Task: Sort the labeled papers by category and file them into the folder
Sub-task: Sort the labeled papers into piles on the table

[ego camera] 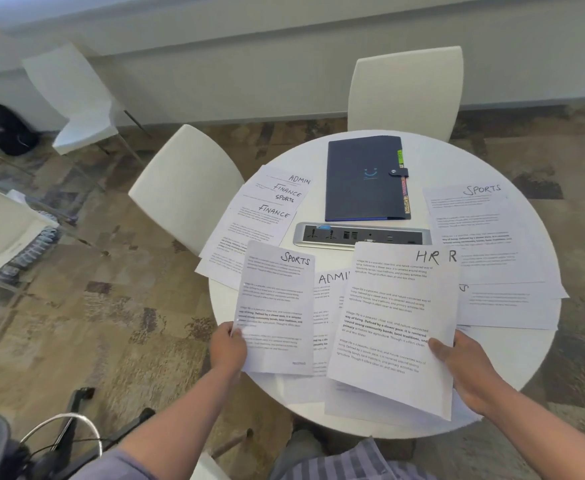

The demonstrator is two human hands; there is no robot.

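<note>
A: While the left hand [228, 348] pinches the SPORTS sheet [274, 308] at its lower left corner, what's the right doing?

B: The right hand [471, 367] is clamped on the HR sheets [393, 327], thumb on top at their right edge. Looks like more than one sheet in that grip; a second "R" peeks out behind the top one. Both lots are lifted over the near edge of the round table [512, 358].

A: Under them?

B: An ADMIN sheet [330, 282] lies flat between the two held lots, mostly covered. More paper underneath near the front edge, labels hidden.

A: Left edge of the table?

B: A fanned pile [266, 216], labels ADMIN, FINANCE, SPORTS, FINANCE showing, overhanging the rim a bit.

A: Right edge?

B: Another SPORTS page [474, 233] on top of other overlapped sheets, their labels hidden.

A: Folder?

B: The dark blue folder [363, 181] is closed, strap snapped, coloured tabs along its right side, lying toward the far edge. Just in front of it, mid-table, a grey socket panel [362, 235].

A: Beyond?

B: White chairs: one at the far edge [405, 88], one at the left edge [187, 181].
</note>
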